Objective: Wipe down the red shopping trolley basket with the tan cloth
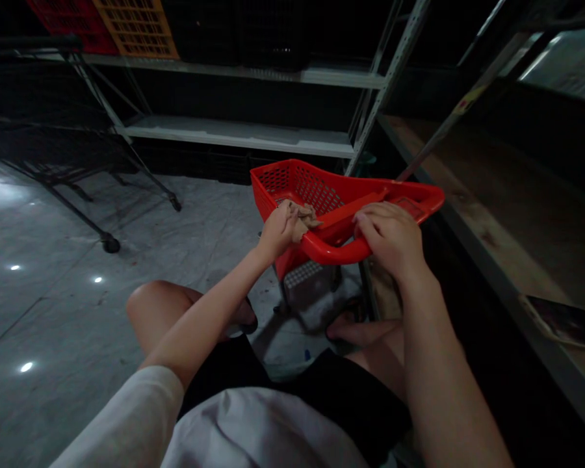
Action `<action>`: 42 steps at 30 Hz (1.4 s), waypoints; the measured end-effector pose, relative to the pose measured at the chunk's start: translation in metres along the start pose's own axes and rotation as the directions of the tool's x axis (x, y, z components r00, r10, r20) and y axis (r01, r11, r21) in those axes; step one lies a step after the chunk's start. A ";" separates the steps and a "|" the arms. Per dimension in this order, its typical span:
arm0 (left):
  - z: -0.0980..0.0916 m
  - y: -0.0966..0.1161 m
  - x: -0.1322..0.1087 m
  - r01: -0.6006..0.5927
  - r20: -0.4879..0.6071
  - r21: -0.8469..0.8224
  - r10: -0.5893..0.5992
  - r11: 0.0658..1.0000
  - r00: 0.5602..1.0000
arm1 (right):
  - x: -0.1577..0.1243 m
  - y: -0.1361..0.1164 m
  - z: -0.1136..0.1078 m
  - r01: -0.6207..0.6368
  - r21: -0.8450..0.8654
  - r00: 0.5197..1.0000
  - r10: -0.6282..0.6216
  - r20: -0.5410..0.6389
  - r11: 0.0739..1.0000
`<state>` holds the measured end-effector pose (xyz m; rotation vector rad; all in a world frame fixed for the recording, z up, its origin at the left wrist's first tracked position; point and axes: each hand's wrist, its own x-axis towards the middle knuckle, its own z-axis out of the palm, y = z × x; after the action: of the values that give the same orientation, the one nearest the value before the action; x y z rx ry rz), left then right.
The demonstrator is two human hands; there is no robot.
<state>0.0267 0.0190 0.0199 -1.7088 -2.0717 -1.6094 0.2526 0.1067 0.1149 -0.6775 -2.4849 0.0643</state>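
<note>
A red plastic shopping basket [316, 188] with a perforated wall stands tilted in front of me, its handle toward me. My right hand [390, 237] is closed over the basket's red handle bar [338, 250]. My left hand [277, 231] is closed on a crumpled brownish cloth [302, 214] and presses it against the basket's rim near the handle. My bare knees and feet in sandals show below the basket; I sit low over the floor.
Grey metal shelving [244, 133] runs along the back, with orange and red crates [136, 26] on top. A wooden shelf [492, 214] at the right carries a dark flat object [563, 322]. A black wheeled cart frame [68, 169] stands at the left on the glossy grey floor.
</note>
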 end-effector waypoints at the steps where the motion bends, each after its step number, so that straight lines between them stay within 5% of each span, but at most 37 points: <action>1: 0.007 0.001 -0.003 0.039 -0.052 -0.017 -0.040 0.999 0.998 | -0.002 -0.011 0.001 -0.005 -0.018 1.000 0.005 0.015 1.000; 3: 0.018 0.012 -0.017 0.077 -0.152 -0.015 -0.078 0.997 0.985 | -0.009 -0.035 0.003 -0.026 -0.037 0.999 0.027 0.039 0.999; 6: 0.024 0.045 -0.048 -0.007 -0.204 0.083 0.023 0.997 0.979 | -0.022 -0.054 0.005 -0.110 -0.051 0.994 0.111 -0.001 0.993; 9: 0.025 0.079 -0.069 -0.173 -0.107 0.165 0.192 0.971 0.976 | -0.033 -0.043 0.000 -0.140 0.013 0.987 0.140 -0.082 0.990; 12: 0.032 0.089 -0.071 -0.357 0.061 0.193 0.352 0.914 0.934 | -0.041 -0.017 -0.010 -0.081 0.134 0.984 0.101 -0.146 0.988; 15: 0.045 0.069 -0.062 -0.548 0.190 0.166 0.519 0.820 0.834 | -0.048 0.008 -0.018 -0.027 0.232 0.976 0.075 -0.204 0.972; 17: 0.052 0.045 -0.056 -0.575 0.217 0.173 0.539 0.800 0.814 | -0.051 0.023 -0.022 -0.026 0.263 0.972 0.086 -0.219 0.964; 21: 0.049 -0.012 -0.043 -0.342 0.179 0.278 0.301 0.898 0.937 | -0.050 0.053 -0.031 -0.101 0.249 0.970 0.151 -0.190 0.963; 26: 0.028 -0.052 -0.018 -0.155 0.135 0.345 0.115 0.926 0.984 | -0.042 0.068 -0.034 -0.207 0.131 0.976 0.214 -0.040 0.970; 28: 0.030 -0.044 -0.012 -0.086 0.083 0.357 0.060 0.930 0.995 | -0.040 0.059 -0.029 -0.239 -0.038 0.971 0.238 -0.017 0.970; 31: 0.052 -0.001 -0.018 -0.030 0.025 0.346 0.023 0.938 0.999 | -0.039 0.036 -0.018 -0.313 -0.314 0.949 0.311 -0.060 0.896; 35: 0.091 0.081 -0.042 -0.088 -0.012 0.262 0.094 0.961 0.995 | -0.043 0.011 -0.011 -0.365 -0.409 0.930 0.347 -0.122 0.836; 37: 0.102 0.104 -0.053 -0.100 -0.039 0.251 0.114 0.963 0.993 | -0.046 0.001 -0.012 -0.349 -0.411 0.936 0.334 -0.112 0.842; 39: 0.103 0.105 -0.060 -0.172 -0.018 0.238 0.181 0.956 0.983 | -0.050 -0.007 -0.014 -0.346 -0.405 0.937 0.332 -0.106 0.846; 42: 0.091 0.066 -0.066 -0.376 0.090 0.184 0.365 0.908 0.927 | -0.057 -0.015 -0.017 -0.364 -0.400 0.931 0.339 -0.134 0.841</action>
<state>0.1523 0.0259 -0.0161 -1.9420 -1.7165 -1.2156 0.2957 0.0648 0.1038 -1.2955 -2.3014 -0.3612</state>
